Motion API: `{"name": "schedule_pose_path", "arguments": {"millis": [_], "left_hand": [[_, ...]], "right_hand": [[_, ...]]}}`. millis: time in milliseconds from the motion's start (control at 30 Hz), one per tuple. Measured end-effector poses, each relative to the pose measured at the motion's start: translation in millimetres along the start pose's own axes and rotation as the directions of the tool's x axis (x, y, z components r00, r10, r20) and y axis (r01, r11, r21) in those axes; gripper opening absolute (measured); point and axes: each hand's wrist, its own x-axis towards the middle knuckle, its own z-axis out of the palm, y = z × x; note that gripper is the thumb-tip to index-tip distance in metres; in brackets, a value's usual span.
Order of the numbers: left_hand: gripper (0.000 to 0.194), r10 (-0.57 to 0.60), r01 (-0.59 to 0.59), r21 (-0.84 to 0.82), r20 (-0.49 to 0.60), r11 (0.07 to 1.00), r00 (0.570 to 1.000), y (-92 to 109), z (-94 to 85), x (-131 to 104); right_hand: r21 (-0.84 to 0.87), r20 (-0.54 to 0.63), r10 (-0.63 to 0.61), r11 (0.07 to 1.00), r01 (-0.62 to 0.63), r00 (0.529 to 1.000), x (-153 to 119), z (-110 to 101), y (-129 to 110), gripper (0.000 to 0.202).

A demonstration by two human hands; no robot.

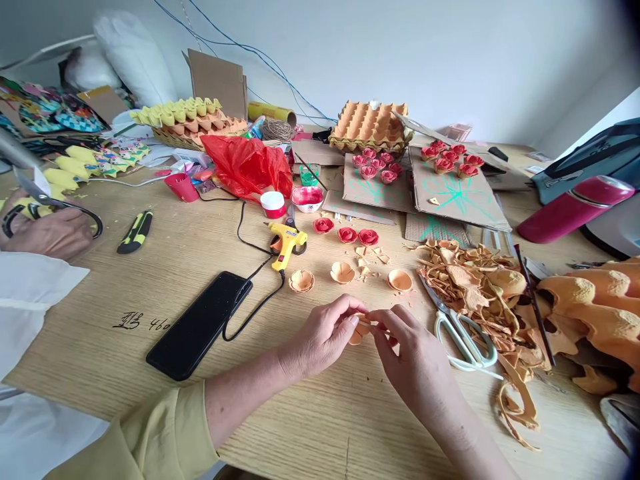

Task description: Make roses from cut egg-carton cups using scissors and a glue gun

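Note:
Between my hands is an orange egg-carton cup [358,333], cut into petal shapes and partly hidden by my fingers. My left hand [327,333] pinches its near left rim between thumb and fingers. On the other side, my right hand [413,347] has its fingers closed at the cup's edge. Just beyond lie three more orange cups, a left one [301,281], a middle one [343,273] and a right one [401,281], near small torn scraps [367,263]. Past them sit three red-painted paper roses [347,235]. White-handled scissors [465,340] rest right of my right hand.
A yellow glue gun [289,245] and black phone [197,327] lie to the left, joined by loose cable. Carton offcuts [475,287] and egg trays [590,300] crowd the right. Painted roses stand on cardboard [457,193] behind. At far left a co-worker's hand [53,230] holds scissors.

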Motion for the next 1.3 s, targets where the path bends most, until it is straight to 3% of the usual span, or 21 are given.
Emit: {"name": "schedule_pose_path", "arguments": {"millis": [267,833,1167,1300], "left_hand": [[0.018,0.096,-0.088,0.105,-0.067,0.991,0.993,-4,6.2,-2],[0.029,0.018,-0.014,0.058,-0.08,0.998,0.997,-12,4.9,-2],[0.017,-0.055,0.051,-0.068,-0.053,0.996,0.997,-7,3.7,1],[0.022,-0.042,0.038,-0.067,-0.072,0.997,0.996,-8,3.4,2]], "right_hand": [[-0.049,-0.034,-0.037,0.998,0.036,0.999,-1,1,-4,0.019],[-0.07,-0.108,-0.119,0.991,0.111,0.987,-1,4,-3,0.016],[-0.162,-0.117,-0.231,0.964,0.211,0.966,-2,4,-1,0.018],[-0.144,-0.138,-0.231,0.967,0.211,0.963,-1,4,0,0.016]]}}
